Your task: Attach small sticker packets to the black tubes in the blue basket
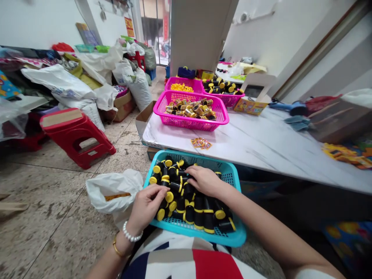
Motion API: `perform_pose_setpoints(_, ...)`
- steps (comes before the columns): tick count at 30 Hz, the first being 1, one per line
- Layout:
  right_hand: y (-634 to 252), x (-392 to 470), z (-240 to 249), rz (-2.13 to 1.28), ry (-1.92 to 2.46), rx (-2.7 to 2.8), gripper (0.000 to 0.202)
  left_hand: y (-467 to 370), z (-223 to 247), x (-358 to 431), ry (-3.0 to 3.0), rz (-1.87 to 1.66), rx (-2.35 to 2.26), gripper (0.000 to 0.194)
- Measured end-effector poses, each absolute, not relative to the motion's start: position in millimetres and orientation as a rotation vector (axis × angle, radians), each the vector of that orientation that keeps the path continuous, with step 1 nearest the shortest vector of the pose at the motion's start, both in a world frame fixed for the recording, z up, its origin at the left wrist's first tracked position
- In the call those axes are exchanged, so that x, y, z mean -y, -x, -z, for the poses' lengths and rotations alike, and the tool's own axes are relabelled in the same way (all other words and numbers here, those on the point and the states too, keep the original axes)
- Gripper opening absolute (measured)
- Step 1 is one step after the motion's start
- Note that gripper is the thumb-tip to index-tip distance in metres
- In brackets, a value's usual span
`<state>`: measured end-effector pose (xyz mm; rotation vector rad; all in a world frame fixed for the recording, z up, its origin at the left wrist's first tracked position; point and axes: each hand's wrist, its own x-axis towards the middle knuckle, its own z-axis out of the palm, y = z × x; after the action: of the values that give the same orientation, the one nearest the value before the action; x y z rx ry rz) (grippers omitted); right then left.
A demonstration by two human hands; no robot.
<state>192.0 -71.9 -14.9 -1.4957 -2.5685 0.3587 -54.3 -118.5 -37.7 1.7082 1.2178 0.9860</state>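
The left hand (pixel 148 203) was bent in over the near-left side of a blue basket (pixel 200 235), thumb and forefinger drawn narrowly together beside the black cylinders (pixel 199 211); from where I stood I couldn't tell whether it had hold of one. The right hand (pixel 205 180) lay palm down over the middle of the same heap, its fingers loosely bent and reaching toward the other hand, and I couldn't make out anything in its grip either. The cylinders, most with a yellow cap or rim, lay jumbled in the basket, some upright, others on their sides. The basket sat right at the person's lap, just beside the near edge of a marbled white table (pixel 252 145). On that table a bright pink basket (pixel 186 124) carried a pile of gold pieces (pixel 192 108) with dark parts. Behind it, one pink container held small yellow pieces (pixel 182 87), and another beside it was heaped with more black-and-yellow pieces (pixel 222 86). A printed carton (pixel 251 106) stood next to these. By the left forearm, a white sack (pixel 109 182) gaped open, something orange showing inside.
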Motion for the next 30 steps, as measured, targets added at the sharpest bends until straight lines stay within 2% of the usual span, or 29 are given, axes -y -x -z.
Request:
perform_pose_setpoints(9, -237, 148, 13, -0.451, 1.533, 2.080, 0.017, 37, 36, 114, -1.280, -0.853, -1.007, 0.024)
perform_pose_setpoints(17, -184, 142, 17, -0.170, 1.588, 2.459, 0.031, 5, 11, 106, -0.934, -0.898, -0.748, 0.027)
perform_pose_setpoints(23, -169, 128, 12, -0.132, 1.607, 2.588, 0.016, -36, -18, 28, -1.657, -1.051, -1.000, 0.026)
perform_pose_setpoints(25, -173, 134, 10, -0.207, 1.626, 2.536, 0.018, -55, -16, -9, -1.969, -1.133, -1.128, 0.022)
perform_pose_setpoints(27, -179, 141, 10, -0.293, 1.621, 2.460, 0.023, -73, -10, -40, -2.240, -1.024, -1.277, 0.018)
perform_pose_setpoints(30, -188, 150, 11, -0.355, 1.577, 2.311, 0.027, -87, 0, -65, -2.322, -0.971, -1.340, 0.012)
